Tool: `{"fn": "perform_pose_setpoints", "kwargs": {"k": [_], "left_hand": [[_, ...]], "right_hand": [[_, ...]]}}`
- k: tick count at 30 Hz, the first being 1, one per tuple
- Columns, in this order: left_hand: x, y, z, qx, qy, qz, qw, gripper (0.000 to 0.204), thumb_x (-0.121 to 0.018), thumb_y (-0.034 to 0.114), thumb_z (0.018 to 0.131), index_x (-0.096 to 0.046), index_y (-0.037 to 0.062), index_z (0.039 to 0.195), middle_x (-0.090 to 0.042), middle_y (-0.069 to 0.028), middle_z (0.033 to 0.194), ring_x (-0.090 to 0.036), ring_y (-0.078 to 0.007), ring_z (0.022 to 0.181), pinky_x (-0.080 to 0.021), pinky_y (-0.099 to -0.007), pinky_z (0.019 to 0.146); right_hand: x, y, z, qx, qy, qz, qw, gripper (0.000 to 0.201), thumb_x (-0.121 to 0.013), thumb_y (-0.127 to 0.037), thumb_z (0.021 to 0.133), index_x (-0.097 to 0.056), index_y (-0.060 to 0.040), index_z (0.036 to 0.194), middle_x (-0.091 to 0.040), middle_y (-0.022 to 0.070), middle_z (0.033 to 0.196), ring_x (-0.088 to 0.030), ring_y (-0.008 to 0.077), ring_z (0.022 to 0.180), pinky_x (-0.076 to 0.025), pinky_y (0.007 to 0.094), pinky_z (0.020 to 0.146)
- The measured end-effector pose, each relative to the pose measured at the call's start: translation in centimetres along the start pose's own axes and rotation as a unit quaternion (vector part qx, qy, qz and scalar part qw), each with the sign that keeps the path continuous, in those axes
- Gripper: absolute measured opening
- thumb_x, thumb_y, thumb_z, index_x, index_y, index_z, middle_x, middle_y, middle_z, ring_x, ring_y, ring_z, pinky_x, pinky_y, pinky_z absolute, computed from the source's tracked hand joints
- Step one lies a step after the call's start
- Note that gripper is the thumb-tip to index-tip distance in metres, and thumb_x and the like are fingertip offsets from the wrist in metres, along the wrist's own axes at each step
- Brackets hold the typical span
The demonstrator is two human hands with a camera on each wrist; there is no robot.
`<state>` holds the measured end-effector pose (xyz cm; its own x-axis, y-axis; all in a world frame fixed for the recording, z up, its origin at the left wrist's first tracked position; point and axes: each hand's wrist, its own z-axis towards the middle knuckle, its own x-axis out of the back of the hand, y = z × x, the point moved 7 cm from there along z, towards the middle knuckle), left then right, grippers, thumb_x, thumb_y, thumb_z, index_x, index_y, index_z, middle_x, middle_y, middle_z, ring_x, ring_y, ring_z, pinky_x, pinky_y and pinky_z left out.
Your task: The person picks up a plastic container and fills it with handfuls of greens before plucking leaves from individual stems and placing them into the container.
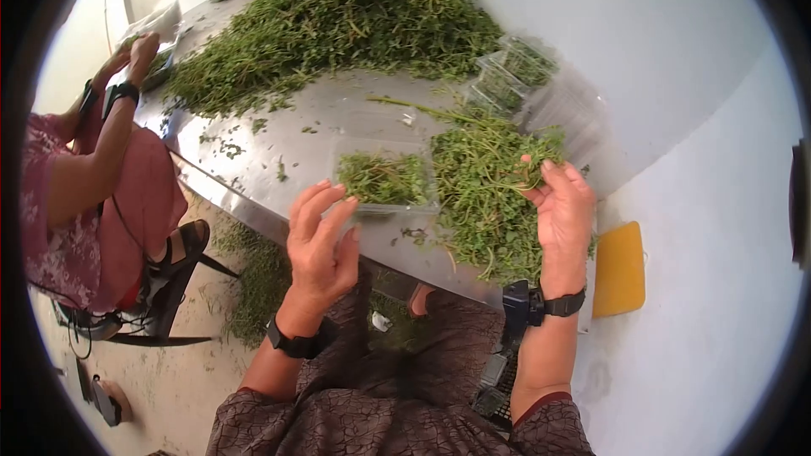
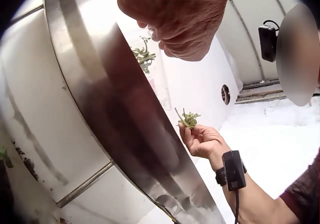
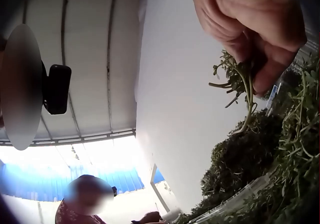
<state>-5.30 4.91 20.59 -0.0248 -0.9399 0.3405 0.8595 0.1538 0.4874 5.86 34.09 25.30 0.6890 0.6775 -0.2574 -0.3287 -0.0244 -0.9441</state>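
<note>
My right hand (image 1: pixel 564 203) pinches a small bunch of leafy green sprigs (image 3: pixel 242 81) between thumb and fingers. It is raised over a loose pile of the same greens (image 1: pixel 486 194) on the metal table. Left of that pile stands a clear plastic container (image 1: pixel 390 209), partly filled with greens (image 1: pixel 384 176). At the container's near left corner is my left hand (image 1: pixel 319 241), its fingers bent loosely and the thumb apart from them. The fingertips overlap the container's edge in the head view. In the left wrist view the back of the hand hides most of its fingers.
A large heap of greens (image 1: pixel 338 25) covers the far side of the metal table (image 1: pixel 262 152). Filled clear boxes (image 1: pixel 511 72) and stacked clear plastic (image 1: pixel 566 114) stand by the wall. Another person (image 1: pixel 101 194) works at the left. A yellow board (image 1: pixel 619 268) is at the right.
</note>
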Motion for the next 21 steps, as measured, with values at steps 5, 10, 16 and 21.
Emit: {"fn": "perform_pose_setpoints", "kwargs": {"k": [5,10,16,21], "left_hand": [[-0.2,-0.3,-0.3,-0.005,-0.002,-0.005,1.0,0.04,-0.062,-0.01,0.074,-0.064,0.003,0.113,-0.058,-0.0147,0.121,-0.05,-0.0374,0.123,-0.045,-0.0457,0.1],[-0.1,-0.3,-0.4,-0.007,0.004,-0.01,1.0,0.04,-0.063,-0.009,0.073,-0.064,0.0031,0.111,-0.06,-0.0146,0.118,-0.053,-0.0369,0.12,-0.044,-0.0456,0.1],[-0.1,-0.8,-0.5,-0.005,0.006,-0.02,1.0,0.039,-0.063,-0.007,0.074,-0.064,0.0031,0.111,-0.06,-0.015,0.117,-0.055,-0.0363,0.118,-0.044,-0.0455,0.101],[0.0,-0.7,-0.6,-0.022,0.024,-0.022,0.999,0.042,-0.065,-0.007,0.067,-0.064,-0.0002,0.109,-0.062,-0.0156,0.112,-0.057,-0.0383,0.112,-0.046,-0.0452,0.097]], "right_hand": [[-4.2,-0.8,-0.4,0.029,-0.012,0.016,0.999,0.015,-0.06,-0.005,0.092,-0.065,0.0043,0.103,-0.07,0.0142,0.097,-0.069,0.0178,0.081,-0.06,0.0294,0.065],[-8.2,-0.3,-1.0,0.078,-0.028,-0.028,0.996,0.019,-0.06,-0.006,0.092,-0.064,0.006,0.107,-0.071,0.0131,0.096,-0.068,0.0174,0.079,-0.058,0.0298,0.068],[-11.5,1.6,-3.8,0.147,-0.146,-0.329,0.921,0.02,-0.066,0.0,0.082,-0.07,0.0026,0.102,-0.072,0.016,0.099,-0.069,0.0209,0.092,-0.052,0.0313,0.084],[-11.3,0.4,-4.4,0.177,-0.208,-0.379,0.884,0.023,-0.069,0.001,0.073,-0.069,0.0025,0.096,-0.07,0.0168,0.107,-0.063,0.033,0.11,-0.048,0.0395,0.096]]}}
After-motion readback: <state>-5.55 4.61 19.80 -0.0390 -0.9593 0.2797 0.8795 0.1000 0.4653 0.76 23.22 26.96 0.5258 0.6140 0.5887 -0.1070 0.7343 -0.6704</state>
